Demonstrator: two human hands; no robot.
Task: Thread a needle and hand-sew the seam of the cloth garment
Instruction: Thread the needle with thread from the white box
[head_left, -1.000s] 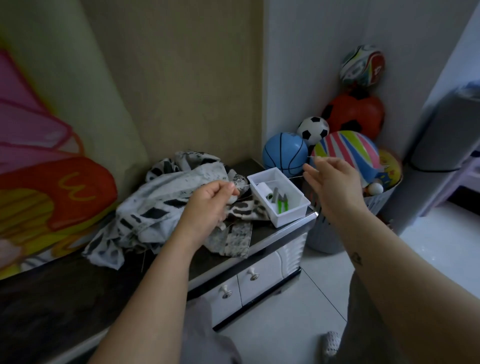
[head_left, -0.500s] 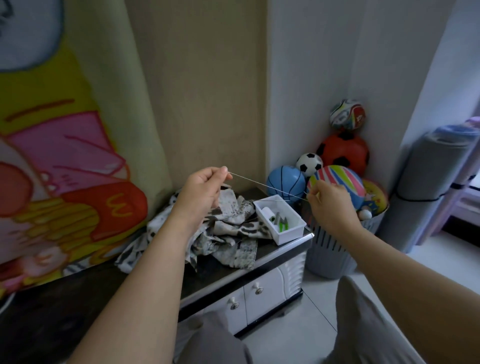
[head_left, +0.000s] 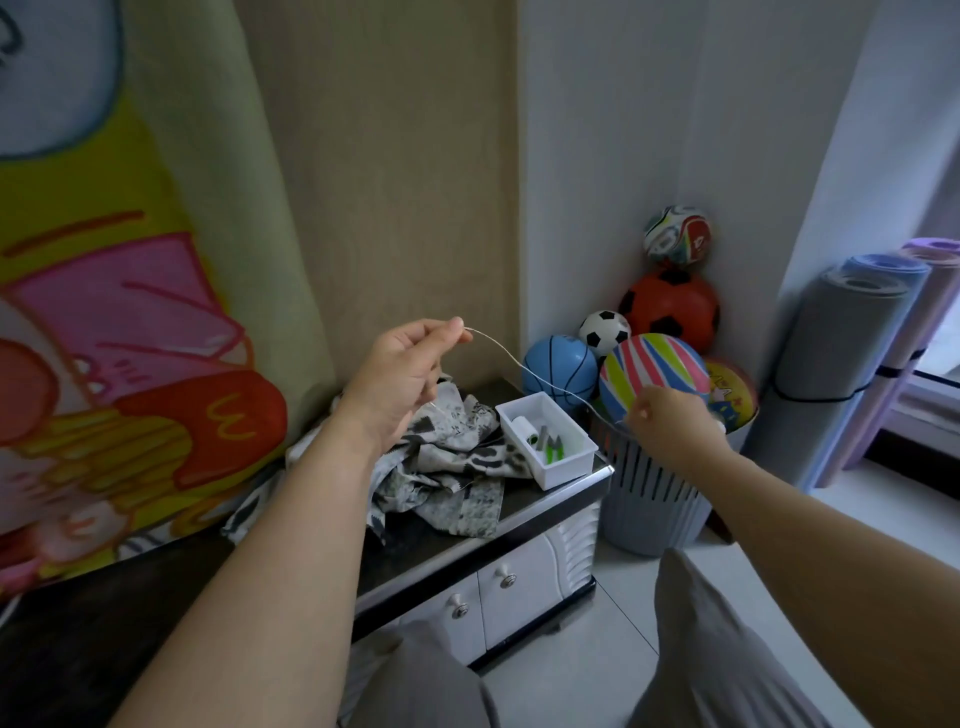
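One thread (head_left: 524, 368) slants down-right, pinched by left hand (head_left: 400, 379) fingers and right hand (head_left: 670, 422) fingers.

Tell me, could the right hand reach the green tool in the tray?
Probably yes: the green tool lies uncovered in the white tray near the right hand, which pinches thread.

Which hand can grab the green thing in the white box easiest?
Probably the right hand: it hangs low just beside the white box holding the green thing, while the left hand is raised higher over the cloth. Both pinch the thread, so it must let go first.
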